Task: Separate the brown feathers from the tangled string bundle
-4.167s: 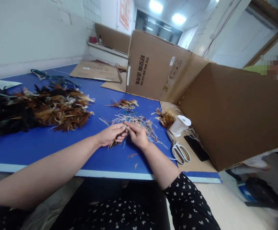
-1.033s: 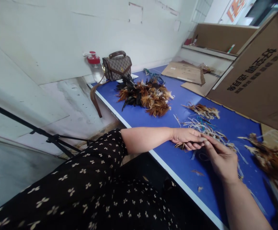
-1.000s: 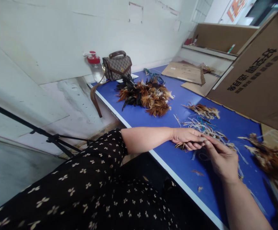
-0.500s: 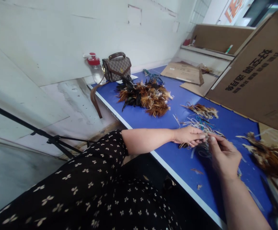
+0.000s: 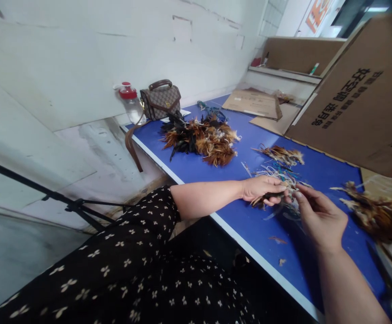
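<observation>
My left hand [image 5: 262, 188] is closed around a small bunch of brown feathers [image 5: 258, 200], whose dark ends stick out below its fingers. Right at the bunch's pale end, the thumb and forefinger of my right hand [image 5: 326, 220] are pinched together. What lies between them is too small to make out. Both hands are above the blue table, fingertips nearly touching. Behind them lies a tangle of white and teal strips [image 5: 274, 172], partly hidden. A small clump of brown feathers [image 5: 282, 154] rests farther back.
A large pile of brown and black feathers [image 5: 212, 141] lies on the blue table [image 5: 196, 173]. Beyond it are a handbag [image 5: 161, 101] and a red-capped bottle [image 5: 131, 104]. More brown feathers [image 5: 381, 218] lie at right, before a cardboard panel [image 5: 348, 99]. A black tripod leg [image 5: 30, 184] stands left.
My left hand has turned slightly, so more of the dark feathers shows in it. My right hand has shifted a little to the right. The view has tilted slightly.
</observation>
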{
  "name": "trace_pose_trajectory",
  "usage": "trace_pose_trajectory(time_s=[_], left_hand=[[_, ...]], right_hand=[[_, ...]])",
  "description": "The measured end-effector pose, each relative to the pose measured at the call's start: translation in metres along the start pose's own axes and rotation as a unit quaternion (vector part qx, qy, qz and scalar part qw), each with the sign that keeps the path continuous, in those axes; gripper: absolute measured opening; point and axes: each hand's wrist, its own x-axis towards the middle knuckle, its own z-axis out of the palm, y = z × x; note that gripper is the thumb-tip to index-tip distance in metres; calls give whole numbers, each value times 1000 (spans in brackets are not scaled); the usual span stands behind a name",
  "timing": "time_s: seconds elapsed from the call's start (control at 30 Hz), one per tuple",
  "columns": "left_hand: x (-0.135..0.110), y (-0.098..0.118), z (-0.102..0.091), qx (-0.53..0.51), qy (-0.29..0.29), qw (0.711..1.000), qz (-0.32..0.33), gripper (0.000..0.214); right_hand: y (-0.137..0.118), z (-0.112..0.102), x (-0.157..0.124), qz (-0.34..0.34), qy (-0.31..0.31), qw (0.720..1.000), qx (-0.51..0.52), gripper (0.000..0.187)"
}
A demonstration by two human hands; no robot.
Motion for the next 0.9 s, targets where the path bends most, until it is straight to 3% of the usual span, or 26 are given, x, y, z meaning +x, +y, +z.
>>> trace_pose_trajectory(time_s=[0.3, 0.4, 0.63, 0.77, 0.9], left_hand=[[-8, 13, -3, -52, -24, 998, 8, 23], [-9, 13, -6, -48, -20, 999, 15, 23], [-10, 14, -9, -34, -18, 999, 35, 24], [-12, 16, -6, -9, 2, 1000, 24, 29], [-12, 15, -1, 20, 22, 1000, -3, 32]], right_hand=[[14, -17, 16, -4, 177, 980, -91, 42], [21, -21, 19, -5, 206, 973, -107, 45], [31, -21, 19, -37, 137, 977, -159, 36], [17, -17, 14, -90, 100, 978, -158, 39], [0, -7, 0, -97, -1, 989, -113, 45]])
